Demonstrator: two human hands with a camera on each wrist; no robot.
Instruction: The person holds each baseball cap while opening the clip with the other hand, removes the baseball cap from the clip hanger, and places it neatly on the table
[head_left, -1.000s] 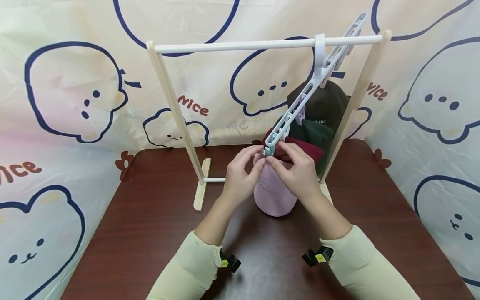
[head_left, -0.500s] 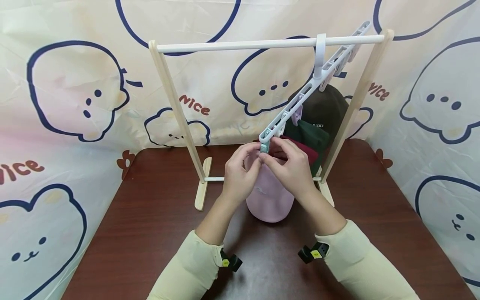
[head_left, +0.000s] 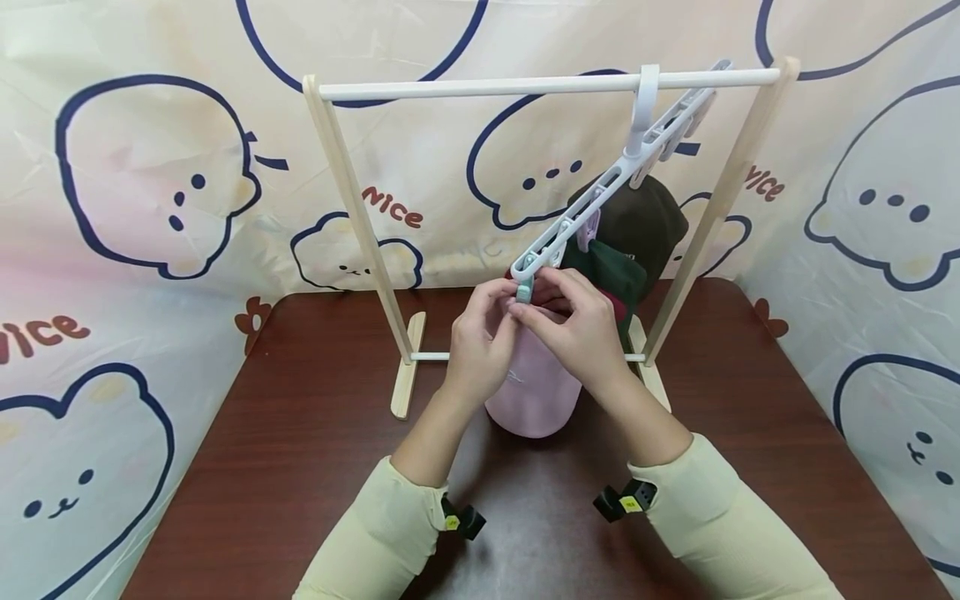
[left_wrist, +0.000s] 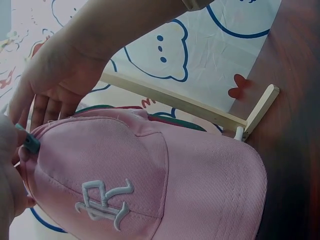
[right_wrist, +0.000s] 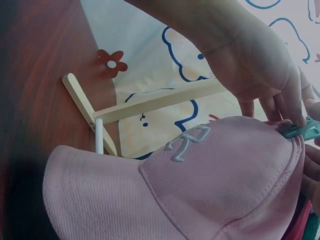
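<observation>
My left hand (head_left: 480,346) and right hand (head_left: 581,333) meet at the top edge of a pink cap (head_left: 534,392), thumbs and fingers pinching the edge from both sides. A teal clothes clip (head_left: 524,290) sits between the fingertips there, at the near end of a white clip hanger (head_left: 600,193). Fingers partly hide how far the clip bites on the fabric. In the left wrist view the cap (left_wrist: 120,170) hangs with its embroidered front and brim showing; the clip (left_wrist: 30,143) is at its edge. The right wrist view shows the clip (right_wrist: 302,131) against the cap's edge (right_wrist: 220,175).
The hanger hooks over the white rod (head_left: 480,87) of a wooden stand (head_left: 356,192). Behind the pink cap hang a dark brown cap (head_left: 645,221), a dark green cap (head_left: 618,271) and a mostly hidden dark red one (head_left: 619,308). The brown table (head_left: 300,467) lies below.
The hanger's near end has swung left, and its far end has dropped in view. Both hands and the pink cap have shifted slightly left with it, still gathered at the clip.
</observation>
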